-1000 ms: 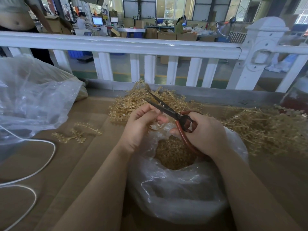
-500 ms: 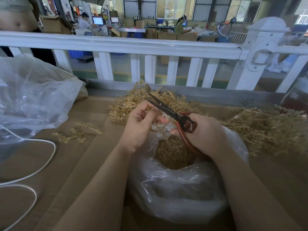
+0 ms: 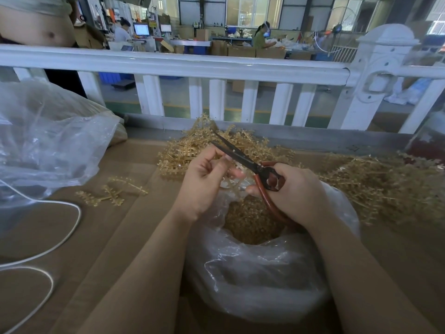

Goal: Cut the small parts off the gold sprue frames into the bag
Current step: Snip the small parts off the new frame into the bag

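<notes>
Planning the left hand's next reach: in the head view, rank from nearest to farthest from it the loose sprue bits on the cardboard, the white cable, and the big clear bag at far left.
From the left hand:
1. Loose sprue bits, just left on the cardboard.
2. Big clear bag, farther left, up.
3. White cable, lower left; close to the bag's distance, hard to call.

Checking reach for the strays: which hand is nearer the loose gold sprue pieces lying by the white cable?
Left. The left hand is just right of the loose gold sprue pieces; the right hand, gripping red-handled scissors, is farther right.
</notes>
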`<control>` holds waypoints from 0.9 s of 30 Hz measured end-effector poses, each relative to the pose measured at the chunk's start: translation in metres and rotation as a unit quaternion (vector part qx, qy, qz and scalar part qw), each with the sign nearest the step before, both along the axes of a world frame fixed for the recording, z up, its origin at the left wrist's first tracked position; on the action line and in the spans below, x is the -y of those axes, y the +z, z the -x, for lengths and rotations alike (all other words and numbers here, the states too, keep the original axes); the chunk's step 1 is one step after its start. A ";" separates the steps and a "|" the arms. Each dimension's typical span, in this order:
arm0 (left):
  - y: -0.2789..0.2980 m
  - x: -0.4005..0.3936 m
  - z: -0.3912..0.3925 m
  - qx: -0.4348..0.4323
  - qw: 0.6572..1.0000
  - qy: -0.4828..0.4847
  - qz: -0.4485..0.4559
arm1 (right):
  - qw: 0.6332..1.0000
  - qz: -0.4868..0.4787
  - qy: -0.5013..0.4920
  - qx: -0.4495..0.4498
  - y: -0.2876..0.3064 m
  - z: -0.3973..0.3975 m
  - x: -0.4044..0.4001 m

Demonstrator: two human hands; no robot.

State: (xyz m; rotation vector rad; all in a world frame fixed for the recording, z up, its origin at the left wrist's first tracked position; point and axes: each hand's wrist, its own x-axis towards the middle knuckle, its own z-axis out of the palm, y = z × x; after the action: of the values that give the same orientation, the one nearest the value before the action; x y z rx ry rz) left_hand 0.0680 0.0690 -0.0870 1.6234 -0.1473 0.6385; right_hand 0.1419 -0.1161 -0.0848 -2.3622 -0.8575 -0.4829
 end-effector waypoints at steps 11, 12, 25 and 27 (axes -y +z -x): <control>-0.002 -0.001 -0.001 -0.007 0.999 -0.018 0.036 | 0.999 -0.015 0.002 -0.030 0.001 -0.001 0.002; -0.002 -0.001 -0.001 -0.009 0.999 -0.021 0.045 | 0.999 -0.023 0.003 -0.035 0.002 0.000 0.002; -0.003 -0.004 -0.003 -0.093 0.975 -0.106 0.170 | 0.946 -0.211 0.072 -0.237 0.007 0.006 -0.012; -0.001 -0.006 -0.003 -0.129 0.970 -0.108 0.174 | 0.926 -0.262 0.088 -0.256 0.010 0.006 -0.010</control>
State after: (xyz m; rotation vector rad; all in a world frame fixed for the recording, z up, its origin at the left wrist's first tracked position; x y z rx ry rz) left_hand 0.0714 0.0749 -0.0884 1.3136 -0.0173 0.2638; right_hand 0.1356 -0.1065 -0.0744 -1.7690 -0.5914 0.0001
